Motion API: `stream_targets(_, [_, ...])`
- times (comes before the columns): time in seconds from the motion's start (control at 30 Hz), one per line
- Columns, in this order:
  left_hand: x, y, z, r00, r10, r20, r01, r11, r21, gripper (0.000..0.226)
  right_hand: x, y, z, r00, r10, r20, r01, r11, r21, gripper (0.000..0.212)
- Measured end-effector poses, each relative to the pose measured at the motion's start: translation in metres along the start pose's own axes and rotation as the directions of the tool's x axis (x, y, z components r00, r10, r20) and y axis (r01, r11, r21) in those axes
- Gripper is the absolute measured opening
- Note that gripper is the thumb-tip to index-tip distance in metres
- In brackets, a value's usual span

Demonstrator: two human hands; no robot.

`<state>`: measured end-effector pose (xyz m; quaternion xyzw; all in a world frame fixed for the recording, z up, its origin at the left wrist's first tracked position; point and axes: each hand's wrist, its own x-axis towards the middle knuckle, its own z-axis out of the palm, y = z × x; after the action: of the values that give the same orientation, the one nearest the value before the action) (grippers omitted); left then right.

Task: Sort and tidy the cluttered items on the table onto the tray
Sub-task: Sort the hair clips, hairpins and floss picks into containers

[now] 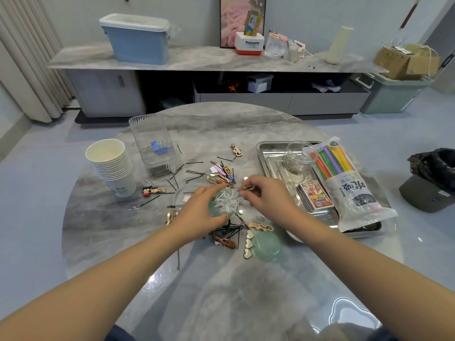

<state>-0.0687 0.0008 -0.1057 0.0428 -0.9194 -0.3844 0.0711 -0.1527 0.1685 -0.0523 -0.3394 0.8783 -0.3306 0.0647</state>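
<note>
Clearly "Panasonic" labels the white-and-orange box (pixel 249 43) on the shelf (pixel 197 60).

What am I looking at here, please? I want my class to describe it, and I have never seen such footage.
There is no machine: a person wears a camera on the head, looking down at their own arms over a round table. The left hand grips a small green pot of white clips. The right hand pinches a small clip. Hairpins lie scattered around. Left stands a stack of paper cups. Right is a metal tray bearing a glass jar, straws and a card box.
</note>
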Motion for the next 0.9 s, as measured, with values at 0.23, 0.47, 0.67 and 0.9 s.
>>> stream_targets(0.23, [0.005, 0.009, -0.015, 0.994, -0.037, -0.101, 0.019, 0.984, -0.18, 0.067, 0.008, -0.017, 0.029, 0.989, -0.144, 0.03, 0.147, 0.977, -0.153, 0.041])
stream_targets(0.47, [0.005, -0.003, -0.029, 0.984, -0.07, -0.166, 0.049, 0.991, -0.124, 0.078, 0.018, -0.031, 0.029, 0.966, -0.054, 0.254, -0.025, 0.954, 0.298, 0.052])
stream_targets(0.67, [0.005, 0.0, -0.027, 0.994, -0.02, -0.108, 0.014, 0.998, -0.055, 0.078, 0.014, -0.027, 0.025, 0.967, -0.07, 0.246, 0.003, 0.965, 0.261, 0.056])
stream_targets(0.9, [0.005, -0.009, -0.041, 0.985, -0.109, -0.137, 0.104, 0.993, -0.047, 0.074, 0.013, -0.006, 0.02, 0.993, 0.086, 0.074, -0.098, 0.981, 0.167, 0.046])
